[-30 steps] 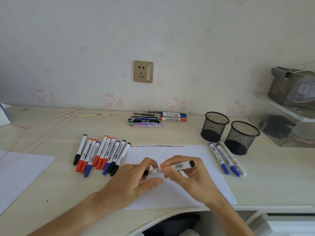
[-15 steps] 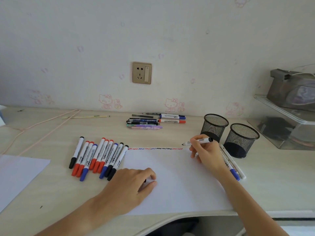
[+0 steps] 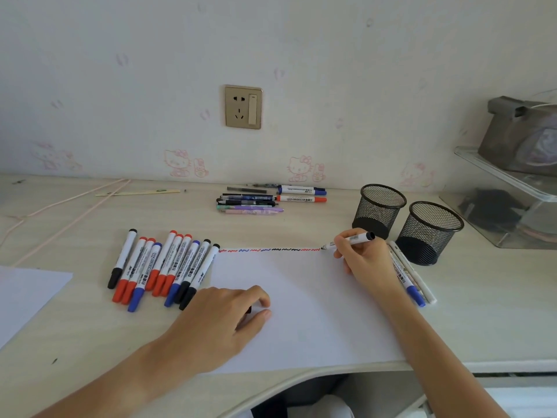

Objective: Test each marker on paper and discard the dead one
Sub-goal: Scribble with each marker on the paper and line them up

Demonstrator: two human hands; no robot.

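A: Why are you holding the marker (image 3: 351,240) that way?

B: Your right hand (image 3: 366,260) is pinching it in a writing grip, tip touching the far right end of the squiggle row (image 3: 269,250) on the paper (image 3: 301,312); you are adding the next test mark.

A: And the left hand (image 3: 223,321)?

B: It is resting on the paper, probably pinning it; the fingers are curling round something small and dark, likely the cap; I cannot tell for sure.

A: The cups?

B: Both mesh cups (image 3: 408,221) are looking empty; the row (image 3: 164,268) is lying left of the paper, a few markers (image 3: 411,280) right, beside the cups, on the table (image 3: 482,297).
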